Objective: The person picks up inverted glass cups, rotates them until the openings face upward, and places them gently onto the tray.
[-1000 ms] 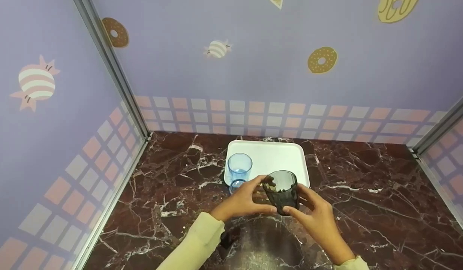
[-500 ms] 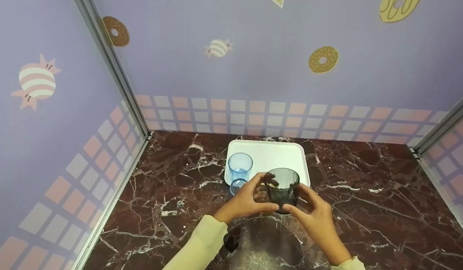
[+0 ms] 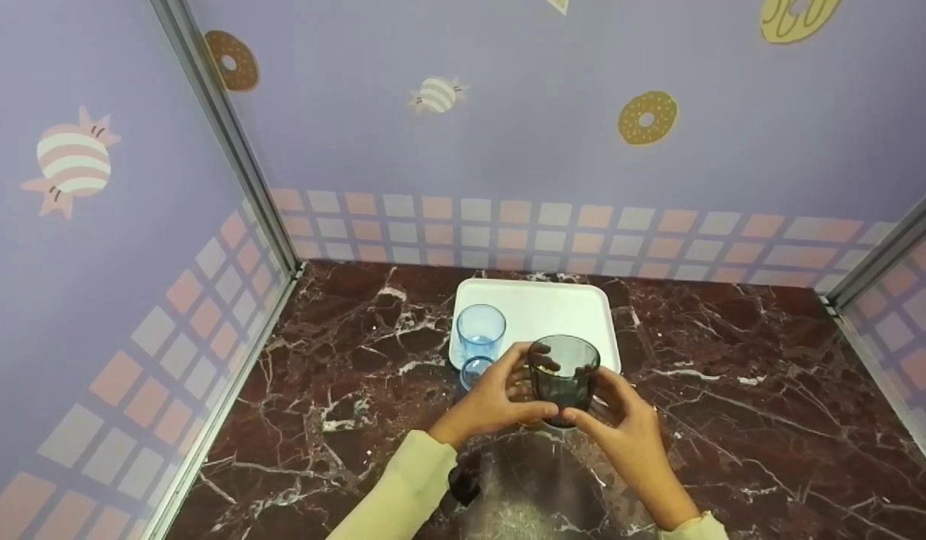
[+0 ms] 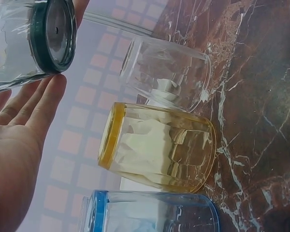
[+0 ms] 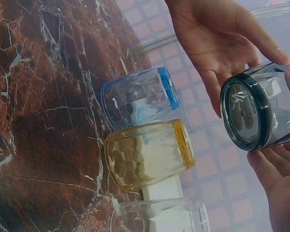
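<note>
Between both hands a dark grey-green tinted glass (image 3: 564, 386) is held upright above the table, its mouth up. My left hand (image 3: 496, 397) holds its left side and my right hand (image 3: 629, 420) its right, with both thumbs on the near side low down. Under and beyond it, several glasses stand upside down in a row: a blue glass (image 5: 137, 99), a yellow glass (image 4: 159, 147) and a clear glass (image 4: 169, 67). In the head view, the hands and the held glass hide most of the yellow and clear ones. No hand touches this row.
A white tray (image 3: 556, 311) lies behind the row on the dark red marbled table (image 3: 343, 375). Another light blue glass (image 3: 480, 330) stands mouth up at its left side. Purple patterned panels (image 3: 507, 135) enclose the table at the back and both sides.
The tinted glass has risen slightly and turned from a slight tilt to more upright. Both hands have kept hold of it; the other glasses and tray look unmoved.
</note>
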`<state>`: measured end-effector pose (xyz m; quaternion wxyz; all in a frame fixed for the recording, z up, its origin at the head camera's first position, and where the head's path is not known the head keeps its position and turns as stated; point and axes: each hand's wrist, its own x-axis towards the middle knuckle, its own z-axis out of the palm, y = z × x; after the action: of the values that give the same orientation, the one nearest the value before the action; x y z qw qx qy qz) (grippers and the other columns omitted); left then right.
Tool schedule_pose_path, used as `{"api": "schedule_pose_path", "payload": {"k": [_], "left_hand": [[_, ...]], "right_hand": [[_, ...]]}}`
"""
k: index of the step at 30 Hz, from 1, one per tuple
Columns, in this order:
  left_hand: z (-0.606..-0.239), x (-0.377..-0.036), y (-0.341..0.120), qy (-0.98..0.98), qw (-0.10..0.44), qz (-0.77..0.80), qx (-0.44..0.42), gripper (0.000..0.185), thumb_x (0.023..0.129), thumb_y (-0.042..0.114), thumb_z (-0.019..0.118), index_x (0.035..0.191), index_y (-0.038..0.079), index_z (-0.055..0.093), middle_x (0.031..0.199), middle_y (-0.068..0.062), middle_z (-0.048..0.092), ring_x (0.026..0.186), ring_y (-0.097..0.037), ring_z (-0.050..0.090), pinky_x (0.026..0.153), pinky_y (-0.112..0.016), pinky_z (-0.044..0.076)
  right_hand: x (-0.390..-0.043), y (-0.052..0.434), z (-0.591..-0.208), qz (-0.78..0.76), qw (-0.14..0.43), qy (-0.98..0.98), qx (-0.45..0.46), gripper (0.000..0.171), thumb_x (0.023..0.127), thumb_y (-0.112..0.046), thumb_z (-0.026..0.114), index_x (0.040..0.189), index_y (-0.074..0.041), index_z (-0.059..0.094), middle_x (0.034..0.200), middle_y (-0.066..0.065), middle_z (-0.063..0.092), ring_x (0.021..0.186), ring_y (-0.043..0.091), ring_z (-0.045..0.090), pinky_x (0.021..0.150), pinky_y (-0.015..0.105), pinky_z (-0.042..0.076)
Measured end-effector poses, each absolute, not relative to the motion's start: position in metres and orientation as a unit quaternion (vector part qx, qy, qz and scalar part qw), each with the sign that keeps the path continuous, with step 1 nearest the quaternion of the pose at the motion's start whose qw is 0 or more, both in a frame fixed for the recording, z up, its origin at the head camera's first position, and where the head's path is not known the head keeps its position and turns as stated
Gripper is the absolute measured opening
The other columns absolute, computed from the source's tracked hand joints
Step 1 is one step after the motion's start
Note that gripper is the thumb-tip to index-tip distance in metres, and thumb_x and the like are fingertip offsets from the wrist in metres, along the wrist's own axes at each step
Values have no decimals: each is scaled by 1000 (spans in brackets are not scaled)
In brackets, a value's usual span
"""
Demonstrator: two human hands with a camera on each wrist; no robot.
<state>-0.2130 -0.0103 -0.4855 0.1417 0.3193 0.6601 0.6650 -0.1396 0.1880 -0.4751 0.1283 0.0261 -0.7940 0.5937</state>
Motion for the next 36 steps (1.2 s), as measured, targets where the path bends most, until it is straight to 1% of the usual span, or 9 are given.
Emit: {"api": "schedule_pose_path", "payload": {"k": [4, 8, 17, 19, 23, 25, 29, 30, 36], "left_hand": [[-486, -213, -10, 654, 140, 671, 321, 76, 78, 29, 81, 140, 15, 39, 136, -11, 52, 121, -19, 58, 102, -30, 50], [-485, -213, -11, 647, 146, 673, 327, 76, 79, 28, 80, 141, 13, 38, 137, -14, 51, 123, -21, 57, 103, -30, 48], [-482, -214, -13, 652, 147, 662, 339, 74, 81, 25, 79, 141, 12, 38, 136, -15, 50, 122, -21, 57, 103, -31, 49], [-482, -213, -13, 656, 145, 657, 342, 73, 80, 24, 79, 140, 11, 39, 135, -15, 51, 121, -20, 58, 103, -30, 49], [-482, -213, -15, 665, 153, 643, 348, 72, 80, 22, 79, 139, 9, 40, 133, -16, 52, 118, -17, 59, 101, -30, 50], [-482, -213, -16, 674, 160, 632, 348, 71, 80, 21, 79, 139, 12, 41, 133, -15, 52, 117, -15, 59, 100, -29, 51], [-480, -213, -20, 694, 176, 608, 343, 69, 80, 19, 79, 138, 21, 42, 131, -11, 55, 113, -12, 61, 98, -27, 52], [-480, -213, -21, 700, 178, 601, 342, 70, 80, 19, 79, 139, 20, 42, 130, -10, 55, 112, -12, 61, 97, -26, 52], [-476, -214, -25, 718, 194, 575, 342, 73, 78, 20, 80, 140, 21, 41, 124, -8, 58, 106, -15, 63, 92, -29, 55]], "right_hand": [[-139, 188, -474, 594, 118, -796, 28, 70, 72, -8, 82, 135, -1, 51, 135, 19, 56, 122, 33, 57, 95, 25, 51], [-140, 189, -474, 601, 112, -790, 31, 69, 73, -7, 82, 134, -1, 51, 134, 18, 57, 123, 31, 57, 95, 24, 51], [-140, 191, -471, 610, 107, -784, 40, 65, 71, -6, 82, 130, -2, 55, 129, 16, 61, 110, 0, 62, 92, 23, 53], [-140, 191, -470, 610, 107, -784, 41, 65, 71, -6, 82, 130, -3, 55, 128, 16, 61, 110, 4, 64, 92, 23, 53], [-139, 192, -467, 613, 106, -782, 42, 68, 71, -3, 82, 132, -2, 53, 129, 20, 61, 114, 26, 64, 90, 23, 54], [-139, 193, -465, 616, 106, -779, 44, 71, 70, 0, 81, 134, -1, 51, 130, 21, 59, 115, 31, 62, 90, 23, 54], [-140, 195, -463, 615, 105, -780, 52, 75, 69, 2, 81, 137, -3, 49, 132, 19, 57, 115, 24, 63, 91, 22, 53], [-139, 196, -462, 612, 105, -782, 56, 75, 69, 1, 82, 137, -4, 49, 133, 18, 57, 116, 24, 63, 91, 22, 53], [-139, 199, -458, 598, 107, -790, 83, 71, 70, -4, 82, 135, -9, 53, 135, 15, 57, 118, 28, 61, 92, 21, 53]]}}
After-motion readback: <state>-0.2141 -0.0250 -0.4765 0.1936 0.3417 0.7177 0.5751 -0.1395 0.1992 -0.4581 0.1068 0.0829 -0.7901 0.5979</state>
